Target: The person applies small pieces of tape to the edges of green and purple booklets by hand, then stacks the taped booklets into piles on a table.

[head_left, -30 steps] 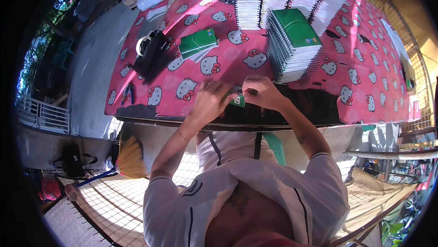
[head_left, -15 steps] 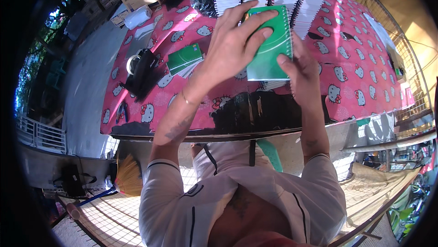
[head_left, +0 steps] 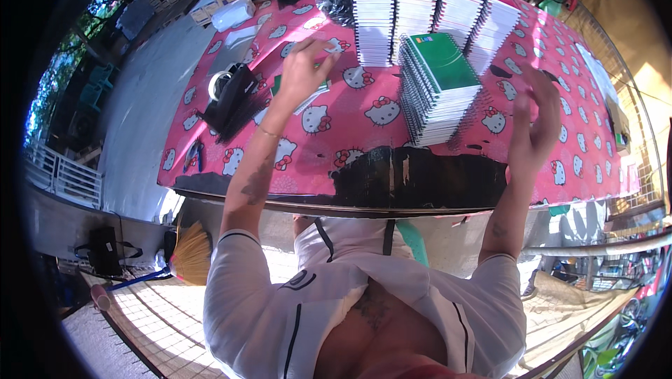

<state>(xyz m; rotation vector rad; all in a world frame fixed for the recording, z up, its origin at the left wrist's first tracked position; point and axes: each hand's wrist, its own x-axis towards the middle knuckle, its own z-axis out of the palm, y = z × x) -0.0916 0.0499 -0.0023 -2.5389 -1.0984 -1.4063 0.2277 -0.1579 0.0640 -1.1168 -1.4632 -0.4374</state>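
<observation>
Left hand (head_left: 302, 64) reaches out over the pink patterned tablecloth (head_left: 364, 123), fingers curled down onto a small green notebook (head_left: 306, 93) lying flat there; whether it is gripped, cannot tell. Right hand (head_left: 535, 118) is raised, open and empty, just right of the green-topped stack of spiral notebooks (head_left: 439, 88). 4 taller stacks (head_left: 427, 8) stand behind. A black bag (head_left: 231, 99) lies left of the notebook.
</observation>
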